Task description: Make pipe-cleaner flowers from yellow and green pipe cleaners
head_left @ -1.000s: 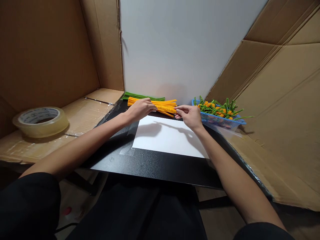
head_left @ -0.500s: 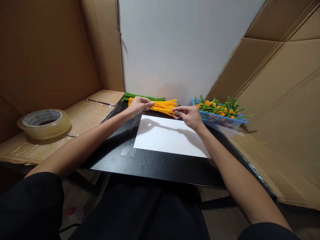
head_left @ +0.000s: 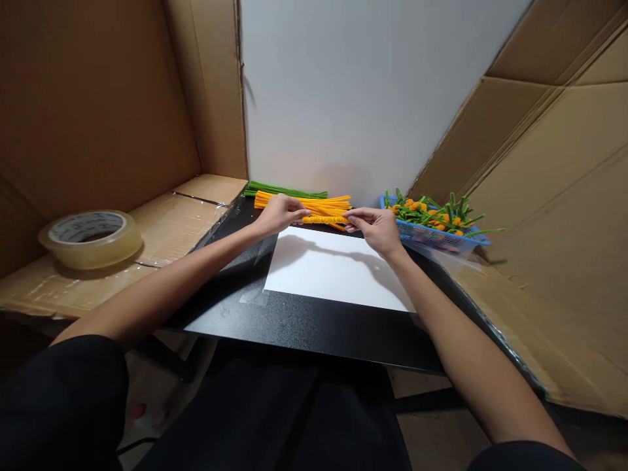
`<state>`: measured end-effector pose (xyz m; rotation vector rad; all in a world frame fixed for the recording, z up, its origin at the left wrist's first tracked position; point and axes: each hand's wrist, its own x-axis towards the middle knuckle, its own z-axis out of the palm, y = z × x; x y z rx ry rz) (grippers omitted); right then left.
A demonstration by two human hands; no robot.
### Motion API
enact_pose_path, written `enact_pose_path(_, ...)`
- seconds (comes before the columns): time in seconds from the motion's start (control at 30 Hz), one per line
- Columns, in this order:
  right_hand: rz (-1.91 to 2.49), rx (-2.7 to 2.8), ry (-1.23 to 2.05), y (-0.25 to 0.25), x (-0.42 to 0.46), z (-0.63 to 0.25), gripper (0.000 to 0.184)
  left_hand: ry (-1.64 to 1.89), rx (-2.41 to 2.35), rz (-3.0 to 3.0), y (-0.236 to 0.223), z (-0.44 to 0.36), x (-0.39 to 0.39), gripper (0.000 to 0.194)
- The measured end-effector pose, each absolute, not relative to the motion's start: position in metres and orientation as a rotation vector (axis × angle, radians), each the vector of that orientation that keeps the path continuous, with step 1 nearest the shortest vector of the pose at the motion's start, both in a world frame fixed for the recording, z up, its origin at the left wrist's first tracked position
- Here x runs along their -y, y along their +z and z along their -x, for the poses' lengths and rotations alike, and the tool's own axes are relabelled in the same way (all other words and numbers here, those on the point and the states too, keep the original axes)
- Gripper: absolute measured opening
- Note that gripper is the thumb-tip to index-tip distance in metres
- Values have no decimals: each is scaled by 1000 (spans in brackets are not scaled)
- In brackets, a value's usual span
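Between my left hand and my right hand, a coiled orange pipe cleaner is stretched out level. My left thumb and fingers pinch its left end, and the right thumb and fingertips pinch the opposite end. Right behind the coil lies a bundle of straight orange pipe cleaners, partly covered by my left hand. Farther back, against the wall, are green pipe cleaners. A white sheet of paper lies below and in front of both hands.
A blue basket with green-stemmed orange pipe-cleaner pieces stands at the back right. On cardboard at left sits a roll of clear tape. The black table has cardboard walls at both sides and a white panel behind.
Both hands have shifted slightly nearer, bringing the coil a little lower and more level, apart from the orange bundle. The view has moved slightly.
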<state>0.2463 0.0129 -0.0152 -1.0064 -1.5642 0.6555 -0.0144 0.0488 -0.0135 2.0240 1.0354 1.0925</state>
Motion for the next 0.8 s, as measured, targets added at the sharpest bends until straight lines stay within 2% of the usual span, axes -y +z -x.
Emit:
enact_pose_path(0.1,1013,1510,675,-15,-15,-249,39,1006,-1006,-2235,-5,16,-44,45)
enact_pose_path(0.27,1006,1469,678,-12,-14,-252,38,943,-975,-2355,5,20,-42,24)
enact_pose_path(0.53,984,1520,625,-10,-12,-251,37,869,-871,-1886,7,17,-41,27)
enact_pose_path(0.8,973,1613,420,-3,-6,-252,28,898,-841,-1589,8,13,-41,25)
